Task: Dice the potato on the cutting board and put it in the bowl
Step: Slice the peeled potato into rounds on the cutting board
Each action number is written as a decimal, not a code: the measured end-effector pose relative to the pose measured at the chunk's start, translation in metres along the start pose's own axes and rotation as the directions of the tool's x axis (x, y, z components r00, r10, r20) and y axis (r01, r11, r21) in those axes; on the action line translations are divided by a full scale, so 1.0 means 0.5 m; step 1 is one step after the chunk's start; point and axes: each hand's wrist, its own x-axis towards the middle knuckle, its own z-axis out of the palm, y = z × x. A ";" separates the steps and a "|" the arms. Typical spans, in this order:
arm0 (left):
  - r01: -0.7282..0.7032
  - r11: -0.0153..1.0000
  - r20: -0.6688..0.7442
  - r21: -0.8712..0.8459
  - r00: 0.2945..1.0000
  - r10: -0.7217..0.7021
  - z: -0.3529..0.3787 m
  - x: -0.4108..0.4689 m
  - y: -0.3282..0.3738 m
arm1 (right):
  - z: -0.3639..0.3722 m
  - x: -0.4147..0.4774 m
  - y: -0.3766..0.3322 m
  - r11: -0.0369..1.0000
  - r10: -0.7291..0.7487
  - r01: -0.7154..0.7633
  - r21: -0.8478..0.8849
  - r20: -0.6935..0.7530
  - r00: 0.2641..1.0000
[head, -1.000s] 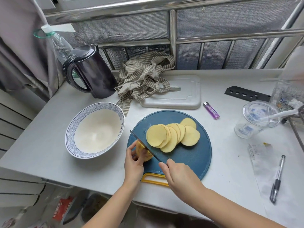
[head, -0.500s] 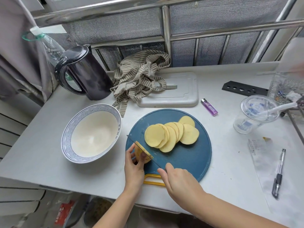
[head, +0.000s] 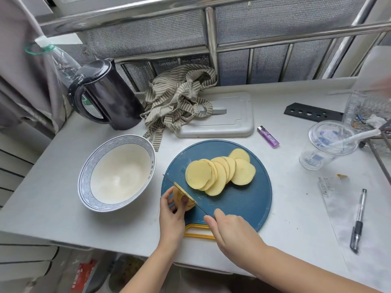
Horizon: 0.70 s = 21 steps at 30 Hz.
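A round blue cutting board (head: 243,199) with a yellow handle lies near the counter's front edge. Several overlapping potato slices (head: 220,172) fan across its middle. At the board's left edge my left hand (head: 172,212) pinches the remaining potato piece (head: 182,197) between thumb and fingers. My right hand (head: 230,231) grips the handle of a thin knife (head: 179,188), whose blade rests across the top of that piece. A white bowl (head: 84,176) with a blue patterned rim stands left of the board with nothing inside.
A black kettle (head: 105,96), a striped cloth (head: 179,98) and a white board (head: 222,121) sit behind. A purple lighter (head: 268,136), a plastic cup (head: 325,144) and a pen (head: 358,220) lie to the right. The counter edge runs just below my hands.
The view has drifted slightly. The knife blade has sunk a little into the potato piece held by my left hand; the fanned slices and bowl have not moved.
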 end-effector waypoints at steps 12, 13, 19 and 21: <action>0.047 0.999 0.043 -0.026 0.998 -0.046 -0.012 0.004 0.004 | -0.009 0.003 -0.007 0.998 0.001 -0.002 0.063 0.019 1.000; 0.047 0.999 0.045 -0.018 0.998 -0.046 -0.013 0.004 0.005 | -0.008 0.005 -0.007 0.998 -0.001 -0.001 0.058 0.029 1.000; 0.067 0.998 0.046 0.002 0.997 -0.067 -0.015 0.002 0.005 | -0.006 0.008 -0.014 0.999 0.025 -0.026 0.025 0.067 0.997; 0.075 0.997 0.046 0.006 0.996 -0.075 -0.018 0.003 0.002 | -0.006 0.009 -0.019 0.998 0.059 -0.060 0.003 0.092 0.994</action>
